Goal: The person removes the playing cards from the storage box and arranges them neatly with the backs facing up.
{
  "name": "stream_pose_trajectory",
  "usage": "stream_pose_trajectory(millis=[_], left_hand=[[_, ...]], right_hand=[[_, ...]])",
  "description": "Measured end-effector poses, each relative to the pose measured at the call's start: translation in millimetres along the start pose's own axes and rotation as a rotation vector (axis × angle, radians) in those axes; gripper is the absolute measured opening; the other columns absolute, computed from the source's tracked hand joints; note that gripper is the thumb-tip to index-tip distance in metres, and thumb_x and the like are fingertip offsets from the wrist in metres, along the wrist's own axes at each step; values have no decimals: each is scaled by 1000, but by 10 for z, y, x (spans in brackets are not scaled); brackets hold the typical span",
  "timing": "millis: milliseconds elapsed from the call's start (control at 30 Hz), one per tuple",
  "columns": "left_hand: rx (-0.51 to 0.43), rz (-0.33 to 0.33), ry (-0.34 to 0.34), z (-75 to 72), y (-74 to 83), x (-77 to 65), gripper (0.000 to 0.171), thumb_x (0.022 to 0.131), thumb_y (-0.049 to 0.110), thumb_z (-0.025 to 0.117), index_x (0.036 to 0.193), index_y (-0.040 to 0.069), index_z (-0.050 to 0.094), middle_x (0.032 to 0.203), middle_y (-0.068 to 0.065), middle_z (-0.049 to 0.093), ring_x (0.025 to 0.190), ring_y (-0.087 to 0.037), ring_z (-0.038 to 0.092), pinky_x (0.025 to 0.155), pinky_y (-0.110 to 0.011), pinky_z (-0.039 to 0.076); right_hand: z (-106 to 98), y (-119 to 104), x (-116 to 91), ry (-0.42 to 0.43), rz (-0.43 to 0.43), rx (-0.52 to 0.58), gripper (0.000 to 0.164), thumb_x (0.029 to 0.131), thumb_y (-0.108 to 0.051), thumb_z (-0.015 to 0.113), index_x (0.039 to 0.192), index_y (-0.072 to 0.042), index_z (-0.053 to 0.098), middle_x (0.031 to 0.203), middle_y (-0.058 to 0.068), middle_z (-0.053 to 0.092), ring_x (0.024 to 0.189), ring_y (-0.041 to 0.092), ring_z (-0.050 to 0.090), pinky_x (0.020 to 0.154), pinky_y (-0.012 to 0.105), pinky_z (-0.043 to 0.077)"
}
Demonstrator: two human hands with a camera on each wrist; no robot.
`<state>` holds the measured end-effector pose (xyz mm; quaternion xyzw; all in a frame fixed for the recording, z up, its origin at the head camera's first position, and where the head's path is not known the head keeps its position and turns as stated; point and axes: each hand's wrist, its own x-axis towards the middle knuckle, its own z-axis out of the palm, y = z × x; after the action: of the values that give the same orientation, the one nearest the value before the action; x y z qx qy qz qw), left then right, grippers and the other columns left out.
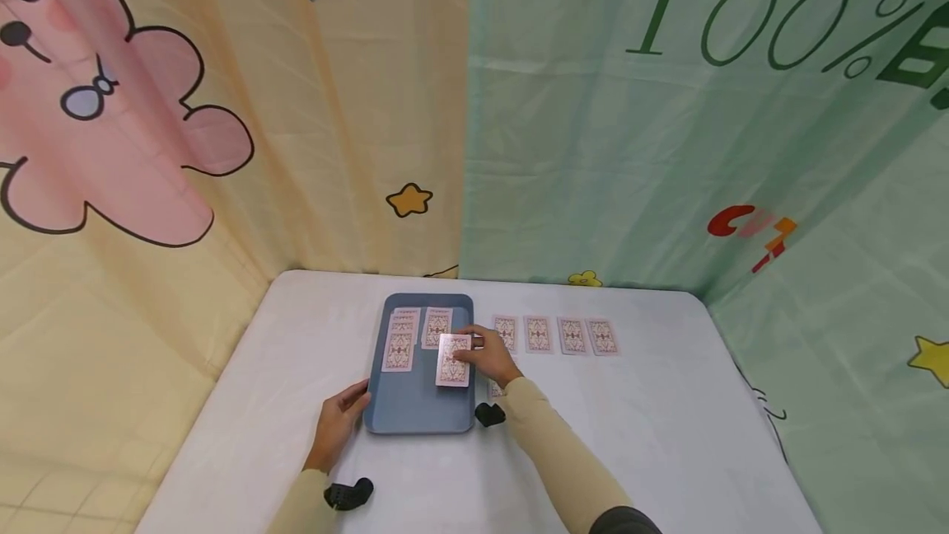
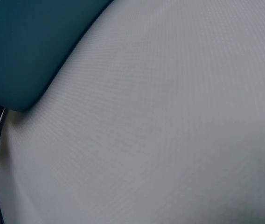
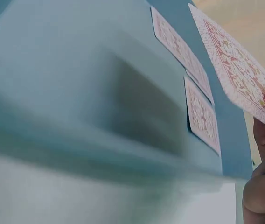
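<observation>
My right hand pinches a red-patterned playing card by its right side, thumb on top, over the right part of a blue-grey tray. In the right wrist view the card is tilted and raised, with a dark shadow on the tray below. Inside the tray, overlapping cards form a left column, and more lie at the upper right. At the tray's left edge my left hand holds the rim between thumb and fingers. Only a sliver of that hand shows in the left wrist view, beside the tray corner.
Right of the tray, several face-down cards lie in a row on the white table. Another card is partly hidden by the right wrist. Black pieces sit by the wrists. Printed curtains stand behind the table.
</observation>
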<state>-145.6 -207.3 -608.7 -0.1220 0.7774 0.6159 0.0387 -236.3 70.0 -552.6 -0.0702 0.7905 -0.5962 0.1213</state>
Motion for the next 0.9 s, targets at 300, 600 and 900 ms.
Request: stream_pose_trajectory(millis=[300,600,900], left_hand=[[12,-5,-2,1,16,-4,42,97,9,54,135,-8,49,139,-26,48,131,-38,44,106,-46,38],[18,4,-2,-3,24,-10,41,98,10,54,135,-8,50,139,-26,49,130,-38,45,106,-47,38],[16,0,3,0,37,-2,41,98,11,55,134,-9,50,138,-26,49,130,-39,45,106,-47,38]], right_hand=[[-225,9,-125,25,32,18,35,86,-6,71,120,-3,65,90,10,69,70,15,58,59,32,48],[-427,161,-157,87,50,74,36,87,-8,71,121,-5,61,73,5,62,59,13,50,50,27,40],[-725,344,-226,157,83,102,34,83,-3,73,115,-3,62,68,1,63,51,8,42,45,21,33]])
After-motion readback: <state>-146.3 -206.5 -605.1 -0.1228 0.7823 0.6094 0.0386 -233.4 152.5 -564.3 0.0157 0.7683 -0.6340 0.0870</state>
